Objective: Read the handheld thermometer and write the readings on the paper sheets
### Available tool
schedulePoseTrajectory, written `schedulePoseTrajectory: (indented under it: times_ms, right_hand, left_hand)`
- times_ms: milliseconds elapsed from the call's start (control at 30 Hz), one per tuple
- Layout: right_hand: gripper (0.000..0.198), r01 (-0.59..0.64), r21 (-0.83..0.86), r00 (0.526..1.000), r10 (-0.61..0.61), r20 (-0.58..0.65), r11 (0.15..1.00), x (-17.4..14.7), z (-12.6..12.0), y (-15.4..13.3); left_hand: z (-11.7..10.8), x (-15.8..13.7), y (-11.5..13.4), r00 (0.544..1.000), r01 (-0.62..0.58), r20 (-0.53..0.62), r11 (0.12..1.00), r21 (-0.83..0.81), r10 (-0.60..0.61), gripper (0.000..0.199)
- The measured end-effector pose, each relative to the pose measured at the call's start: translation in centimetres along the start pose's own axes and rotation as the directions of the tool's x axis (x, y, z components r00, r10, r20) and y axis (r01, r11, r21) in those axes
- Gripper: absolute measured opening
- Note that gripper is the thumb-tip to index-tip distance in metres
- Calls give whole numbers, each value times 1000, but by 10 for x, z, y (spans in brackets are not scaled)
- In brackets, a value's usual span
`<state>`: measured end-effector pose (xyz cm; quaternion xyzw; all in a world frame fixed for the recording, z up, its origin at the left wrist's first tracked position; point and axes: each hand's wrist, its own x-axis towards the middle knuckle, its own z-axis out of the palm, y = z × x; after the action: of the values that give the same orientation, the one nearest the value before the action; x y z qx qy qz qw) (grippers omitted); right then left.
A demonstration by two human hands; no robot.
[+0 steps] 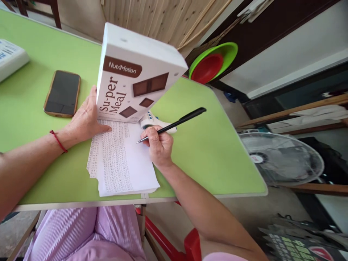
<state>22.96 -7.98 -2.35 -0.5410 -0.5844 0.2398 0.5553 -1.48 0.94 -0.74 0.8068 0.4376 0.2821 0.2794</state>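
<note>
My right hand (pixel 160 146) grips a black pen (pixel 181 119), its tip close to the blank part of the top sheet in a stack of paper (pixel 141 163). Rows of small handwriting cover the left part of that sheet. My left hand (pixel 84 116), with a red string bracelet at the wrist, rests with its thumb stretched over the paper's top edge. Its other fingers lie against the left side of an upright white NutriMotion box (pixel 119 87) and are partly hidden. Behind my right hand a white roll with blue dots (pixel 149 119) lies against the box.
A smartphone (pixel 62 93) lies left of the box on the green table (pixel 198 156). A white object (pixel 12 58) is at the table's far left. To the right are a fan (pixel 282 158) and green and red basins (pixel 212 65). A red plastic piece (pixel 192 243) is below the table.
</note>
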Motion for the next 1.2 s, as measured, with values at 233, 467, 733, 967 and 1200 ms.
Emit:
schedulePoseTrajectory:
  times_ms: [233,467,733,967,1200]
  right_hand:
    - [59,19,51,1000,-19,9,999,0,2,4]
    - [57,11,37,1000,-11,1,999,1,2,7]
    - [61,-17,20,998,16,53,1000,0,0,5]
    - [61,-15,17,998,14,59,1000,1,0,5]
    - [64,22,-18,996,-21,81,1000,5,-2,3]
  left_hand:
    - [1,-2,-4,1000,3,-2,1000,15,-2,122]
    - [2,-2,-5,1000,14,-4,1000,2,-14,123]
    - [2,-2,-7,999,-32,-4,999,-1,32,128]
    - [1,-2,-2,1000,-23,-2,1000,8,23,125]
    - [1,-1,-5,1000,-20,-1,1000,-19,20,123]
